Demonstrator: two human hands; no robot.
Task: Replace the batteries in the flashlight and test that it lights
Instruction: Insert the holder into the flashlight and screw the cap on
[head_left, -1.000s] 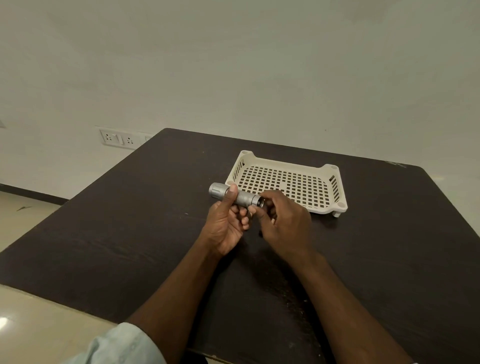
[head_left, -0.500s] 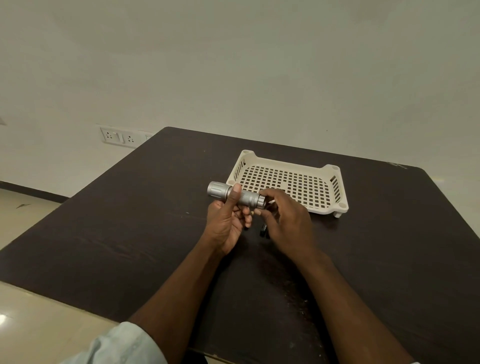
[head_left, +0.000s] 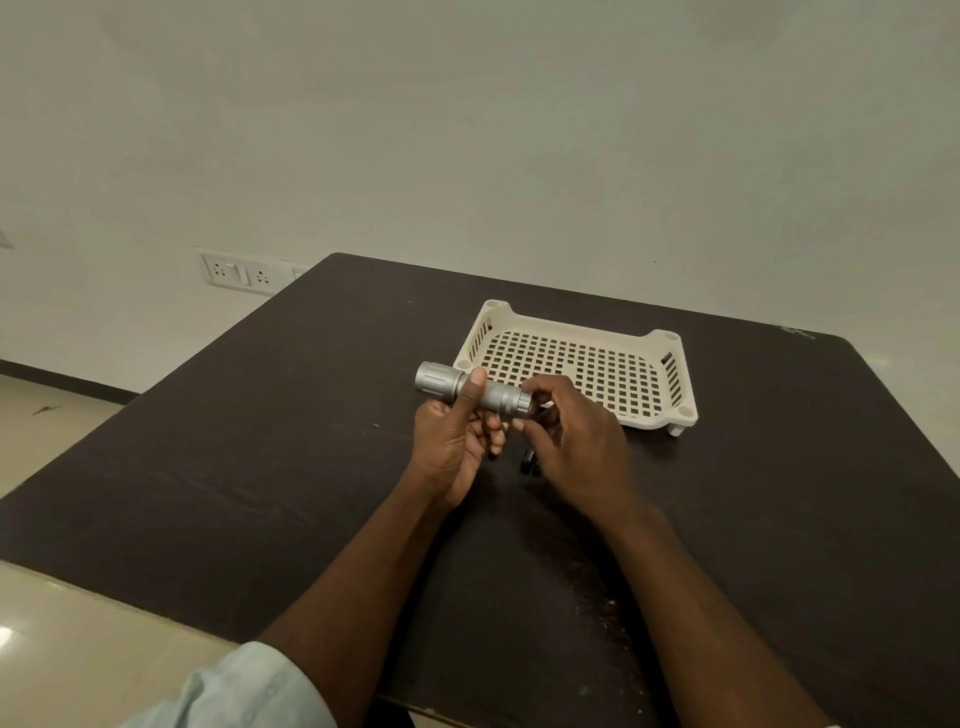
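A silver flashlight (head_left: 470, 388) lies level above the dark table (head_left: 260, 467), its wide head pointing left. My left hand (head_left: 457, 441) grips its body from below, thumb across the top. My right hand (head_left: 576, 436) is at the flashlight's right end, fingertips curled around the tail; whether it holds a cap there is hidden. A small black part (head_left: 528, 461) lies on the table just below my right hand's fingers, partly covered by them.
A cream perforated plastic tray (head_left: 670, 384) stands just behind my hands, nothing in it. A wall socket panel (head_left: 239, 270) sits on the wall at the left. The table's near edge runs below my forearms.
The small black part has come into view on the table beneath my right hand. My right hand's fingers have shifted slightly at the flashlight's tail. The left hand keeps its grip.
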